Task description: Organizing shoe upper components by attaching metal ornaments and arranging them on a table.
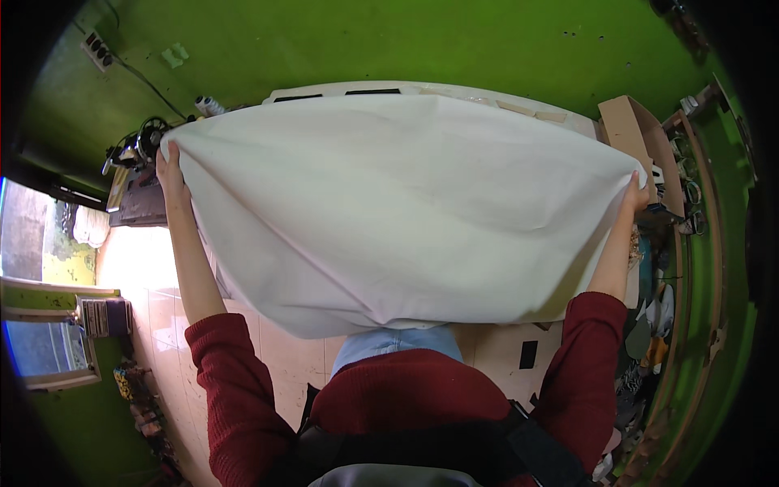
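A large sheet of white, cloth-like material (pixel 398 203) is stretched wide between my two hands. My left hand (pixel 171 174) is closed on its far left corner, fingers tucked under the edge. At the opposite side, my right hand (pixel 638 195) grips the right corner, thumb on top. The near edge sags in folds toward my waist. Beneath and behind it shows a pale work table (pixel 586 126); most of its top is covered by the sheet. Dark strips (pixel 373 92) lie along the table's far edge.
A black sewing machine (pixel 150 140) and thread cones (pixel 209 105) stand at the far left. An open cardboard box (pixel 629 130) sits beyond my right hand, near a wall rack (pixel 690 203). Fabric scraps (pixel 649 333) are heaped at right. A black piece (pixel 528 355) lies on the tiled floor.
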Demonstrator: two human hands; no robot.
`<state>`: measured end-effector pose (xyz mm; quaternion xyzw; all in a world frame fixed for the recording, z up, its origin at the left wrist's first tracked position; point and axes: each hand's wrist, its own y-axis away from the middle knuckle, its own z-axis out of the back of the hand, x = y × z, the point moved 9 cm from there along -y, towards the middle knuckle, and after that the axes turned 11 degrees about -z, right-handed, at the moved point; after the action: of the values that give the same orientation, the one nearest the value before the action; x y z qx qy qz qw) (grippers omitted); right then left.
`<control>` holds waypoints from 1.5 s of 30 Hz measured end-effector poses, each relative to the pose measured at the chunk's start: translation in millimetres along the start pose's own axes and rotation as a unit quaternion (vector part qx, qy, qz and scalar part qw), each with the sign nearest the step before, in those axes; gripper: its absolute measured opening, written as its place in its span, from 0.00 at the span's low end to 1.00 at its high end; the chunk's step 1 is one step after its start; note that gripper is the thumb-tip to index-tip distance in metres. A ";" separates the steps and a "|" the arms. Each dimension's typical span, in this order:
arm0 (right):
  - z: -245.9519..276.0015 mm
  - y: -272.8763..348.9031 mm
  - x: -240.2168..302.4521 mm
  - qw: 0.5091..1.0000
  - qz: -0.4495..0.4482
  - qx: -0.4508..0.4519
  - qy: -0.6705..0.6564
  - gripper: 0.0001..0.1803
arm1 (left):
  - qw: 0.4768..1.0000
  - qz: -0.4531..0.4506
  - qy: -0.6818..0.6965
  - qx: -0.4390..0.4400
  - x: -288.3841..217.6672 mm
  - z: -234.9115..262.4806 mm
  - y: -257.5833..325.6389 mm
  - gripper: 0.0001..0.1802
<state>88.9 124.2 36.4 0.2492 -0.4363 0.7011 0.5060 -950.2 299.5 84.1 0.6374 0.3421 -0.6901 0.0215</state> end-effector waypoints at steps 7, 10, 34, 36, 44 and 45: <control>-43.6 3.5 36.7 0.998 -0.030 -0.037 0.032 0.31 | 0.990 0.137 -0.019 0.028 76.0 -7.3 6.0 0.26; -88.6 6.9 31.4 0.991 0.002 0.067 0.115 0.29 | 0.944 0.286 0.158 0.037 90.0 -36.7 16.9 0.26; -221.0 -1.8 51.8 0.982 0.070 0.140 0.104 0.23 | 0.977 0.193 -0.084 0.041 194.7 -82.4 -90.9 0.20; -227.0 18.9 31.3 0.980 0.053 0.148 0.118 0.23 | 0.972 0.202 -0.105 0.054 192.1 -105.5 -64.5 0.21; -251.0 27.6 -8.1 0.951 -0.027 0.309 -0.013 0.24 | 0.942 0.254 -0.197 0.095 177.2 -122.6 -33.4 0.24; -251.2 31.3 -7.3 0.927 -0.057 0.360 -0.088 0.25 | 0.937 0.263 -0.207 0.099 174.3 -114.5 -32.0 0.25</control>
<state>85.8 334.2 -104.9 0.4994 -0.1824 0.7564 0.3811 -898.6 452.0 -52.2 0.5463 0.0800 -0.8071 0.2091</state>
